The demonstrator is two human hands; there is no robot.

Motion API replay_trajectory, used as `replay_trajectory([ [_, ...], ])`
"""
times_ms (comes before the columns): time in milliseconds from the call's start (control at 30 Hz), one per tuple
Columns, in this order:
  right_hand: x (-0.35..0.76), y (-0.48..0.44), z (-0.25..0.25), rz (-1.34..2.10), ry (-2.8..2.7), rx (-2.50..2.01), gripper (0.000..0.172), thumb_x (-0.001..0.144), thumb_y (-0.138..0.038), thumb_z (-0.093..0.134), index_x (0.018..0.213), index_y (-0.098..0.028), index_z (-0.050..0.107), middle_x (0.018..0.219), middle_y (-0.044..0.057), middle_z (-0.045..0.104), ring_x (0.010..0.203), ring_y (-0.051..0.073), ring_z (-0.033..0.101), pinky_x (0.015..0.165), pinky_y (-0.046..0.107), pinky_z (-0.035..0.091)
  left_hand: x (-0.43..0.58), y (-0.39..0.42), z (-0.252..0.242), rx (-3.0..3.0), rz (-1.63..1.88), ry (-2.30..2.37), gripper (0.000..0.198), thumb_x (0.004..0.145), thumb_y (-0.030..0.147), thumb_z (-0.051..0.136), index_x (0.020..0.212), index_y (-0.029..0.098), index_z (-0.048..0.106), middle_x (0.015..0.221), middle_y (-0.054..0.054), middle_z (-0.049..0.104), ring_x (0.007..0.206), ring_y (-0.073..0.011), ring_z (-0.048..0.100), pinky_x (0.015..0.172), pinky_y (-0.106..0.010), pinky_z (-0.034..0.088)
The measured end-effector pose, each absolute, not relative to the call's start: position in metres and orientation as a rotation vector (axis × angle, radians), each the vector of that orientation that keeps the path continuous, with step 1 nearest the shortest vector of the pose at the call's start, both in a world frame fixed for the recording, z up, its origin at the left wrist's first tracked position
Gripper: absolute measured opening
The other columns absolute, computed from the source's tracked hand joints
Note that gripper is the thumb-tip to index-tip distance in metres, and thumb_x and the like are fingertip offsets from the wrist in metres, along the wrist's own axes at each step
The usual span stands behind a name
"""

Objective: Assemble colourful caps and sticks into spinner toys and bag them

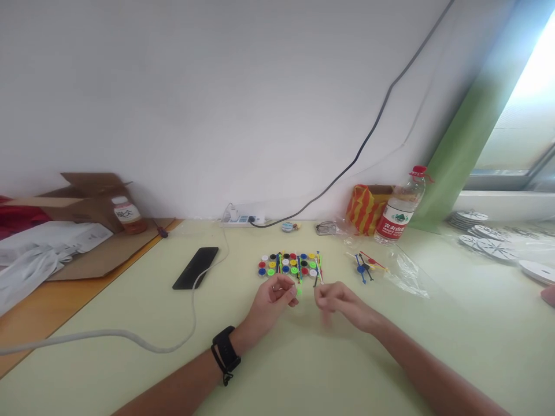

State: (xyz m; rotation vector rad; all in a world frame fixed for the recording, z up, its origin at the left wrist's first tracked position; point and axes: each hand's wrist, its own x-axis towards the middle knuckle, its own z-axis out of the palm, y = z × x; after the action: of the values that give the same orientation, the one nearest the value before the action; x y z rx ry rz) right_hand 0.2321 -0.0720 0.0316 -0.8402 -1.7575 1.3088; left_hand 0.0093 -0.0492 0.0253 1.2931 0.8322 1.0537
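- A black phone [196,268] lies left of centre, a white cable [193,312] draped across its edge and curving near the left forearm.
- Against the wall, mid-frame, I see a white power strip [243,218]; toward the right stand a red-and-yellow bag [368,208] and a red-capped water bottle [396,211].
- Loose plastic arrows [366,267] lie right of centre, beside crumpled clear plastic [407,271].
- Rows of coloured round discs [286,263], arrows among them, sit mid-frame just beyond both hands.
- The left hand [273,297], wrist in a black watch [226,349], reaches up from lower left, pinching a bright green piece [299,292] at its fingertips.
- The right hand [340,300] comes from lower right, fingers curled and blurred; I can't tell whether it grips anything.
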Motion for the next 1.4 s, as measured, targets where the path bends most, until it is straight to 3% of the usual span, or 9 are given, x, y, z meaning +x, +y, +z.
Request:
replay_trajectory([
  [67,0.236,-0.069,0.033,1.361,-1.743,-0.805,0.060,0.095,-0.050,0.056,0.044,-0.019,0.048,0.058,0.000,0.039,0.058,0.013,0.038,0.057,0.031,0.031,0.009,-0.049,0.025,1.281,1.065,0.839,0.035,0.077,0.044,0.082,0.089,0.019,0.062,0.078,0.000,0.066,0.068,-0.0147,0.066,0.070,-0.029,0.054],
  [133,0.239,-0.067,0.035,1.316,-1.688,-0.852,0.060,0.095,-0.053,0.055,0.047,-0.019,0.042,0.058,0.000,0.039,0.059,0.014,0.036,0.058,0.031,0.031,0.009,-0.049,0.024,1.270,1.062,0.839,0.036,0.077,0.045,0.082,0.090,0.019,0.062,0.079,0.000,0.066,0.068,-0.0149,0.066,0.070,-0.029,0.054],
  [300,0.234,-0.068,0.039,1.299,-1.609,-0.923,0.037,0.091,-0.057,0.063,0.087,-0.020,0.060,0.077,0.002,0.057,0.065,0.014,0.046,0.061,0.029,0.041,0.009,-0.049,0.024,1.261,1.042,0.829,0.039,0.076,0.045,0.083,0.098,0.020,0.063,0.080,0.000,0.068,0.069,-0.0152,0.067,0.072,-0.030,0.055],
  [433,0.234,-0.068,0.038,1.261,-1.762,-0.908,0.037,0.092,-0.054,0.063,0.113,-0.023,0.065,0.095,0.005,0.065,0.075,0.016,0.057,0.070,0.032,0.050,0.008,-0.051,0.028,1.268,1.016,0.861,0.042,0.078,0.043,0.081,0.111,0.021,0.067,0.086,-0.002,0.070,0.074,-0.0166,0.069,0.076,-0.031,0.055],
  [633,0.281,-0.038,0.021,0.344,-1.809,-1.413,0.036,0.093,-0.052,0.057,0.114,-0.024,0.064,0.104,0.009,0.069,0.096,0.026,0.064,0.083,0.042,0.052,0.007,-0.049,0.026,1.041,0.965,0.746,0.037,0.084,0.050,0.071,0.101,0.017,0.073,0.099,-0.010,0.073,0.087,-0.0219,0.070,0.086,-0.036,0.056],
  [833,0.343,-0.011,-0.009,-0.163,-1.770,-1.930,0.057,0.091,-0.050,0.053,0.139,-0.020,0.052,0.132,0.017,0.060,0.128,0.037,0.048,0.100,0.049,0.043,0.007,-0.047,0.025,1.062,0.910,0.776,0.038,0.083,0.053,0.073,0.091,0.016,0.073,0.099,-0.011,0.072,0.090,-0.0221,0.068,0.088,-0.036,0.056],
  [967,0.356,-0.008,-0.022,-0.165,-1.869,-2.086,0.059,0.092,-0.047,0.051,0.144,-0.020,0.048,0.134,0.016,0.060,0.126,0.037,0.051,0.099,0.047,0.043,0.007,-0.049,0.022,1.267,0.856,0.859,0.025,0.079,0.036,0.080,0.093,0.017,0.070,0.100,-0.008,0.071,0.085,-0.0194,0.068,0.085,-0.034,0.054],
  [1133,0.346,-0.009,-0.022,-0.036,-2.046,-1.988,0.047,0.094,-0.033,0.047,0.139,-0.022,0.054,0.128,0.014,0.063,0.120,0.032,0.056,0.097,0.043,0.044,0.006,-0.061,0.021,1.668,0.843,0.843,0.015,0.092,0.032,0.065,0.099,0.021,0.072,0.101,-0.007,0.071,0.096,-0.0222,0.066,0.087,-0.033,0.053],
  [1400,0.326,-0.026,-0.006,0.174,-2.256,-1.747,0.051,0.099,-0.031,0.041,0.149,-0.028,0.044,0.141,0.012,0.055,0.126,0.029,0.053,0.105,0.046,0.042,0.003,-0.080,0.032,2.108,0.719,0.664,0.039,0.094,0.017,0.058,0.128,0.033,0.068,0.134,-0.005,0.066,0.138,-0.0276,0.048,0.116,-0.045,0.039],
])
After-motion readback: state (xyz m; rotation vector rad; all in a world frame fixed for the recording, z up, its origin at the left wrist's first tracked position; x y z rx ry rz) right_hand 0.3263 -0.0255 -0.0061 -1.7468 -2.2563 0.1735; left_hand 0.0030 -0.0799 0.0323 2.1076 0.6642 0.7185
